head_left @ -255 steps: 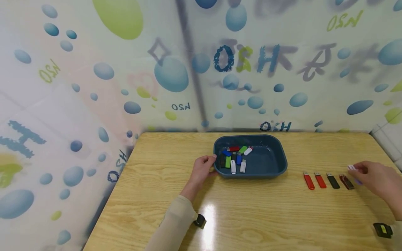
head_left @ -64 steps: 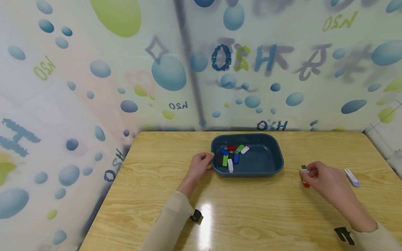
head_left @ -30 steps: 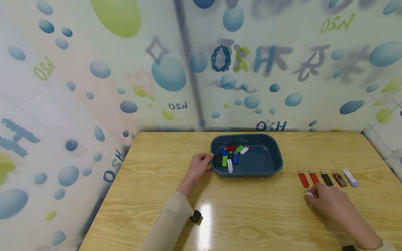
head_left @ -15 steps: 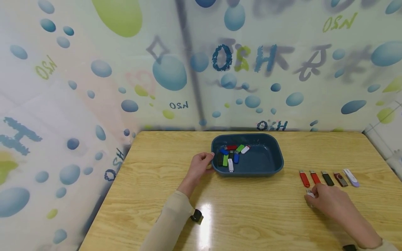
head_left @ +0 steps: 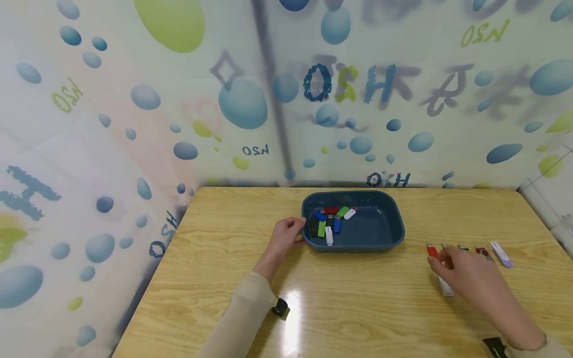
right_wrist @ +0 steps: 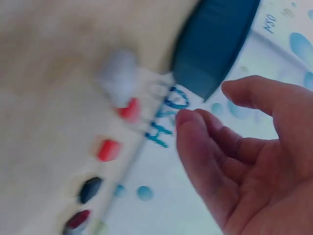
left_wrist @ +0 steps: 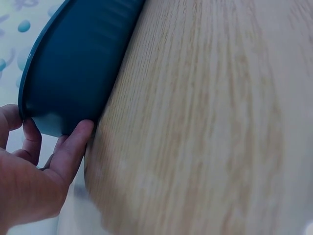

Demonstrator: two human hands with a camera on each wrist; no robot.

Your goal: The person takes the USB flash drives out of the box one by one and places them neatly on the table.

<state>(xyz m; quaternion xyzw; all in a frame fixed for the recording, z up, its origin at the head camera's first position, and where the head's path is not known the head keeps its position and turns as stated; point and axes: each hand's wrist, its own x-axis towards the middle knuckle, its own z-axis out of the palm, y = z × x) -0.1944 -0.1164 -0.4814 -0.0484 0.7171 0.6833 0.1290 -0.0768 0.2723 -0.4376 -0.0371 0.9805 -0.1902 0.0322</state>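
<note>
I have the right hand (head_left: 467, 276) empty, thumb and fingers apart; the blue bin (head_left: 373, 233) lies leftward, long axis sideways, left hand (head_left: 285, 236) gripping its end.

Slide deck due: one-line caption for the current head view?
Left hand holds a blue tray of USB sticks; right hand, empty, hovers by more sticks on a wooden table.

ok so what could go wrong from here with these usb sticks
The right hand hovers over part of the row of sticks and the white stick in front of it, so it might nudge one askew. The left hand grips the tray; a tug could shift the sticks inside. Those lie close together, so picking one out may drag a neighbour along.
</note>
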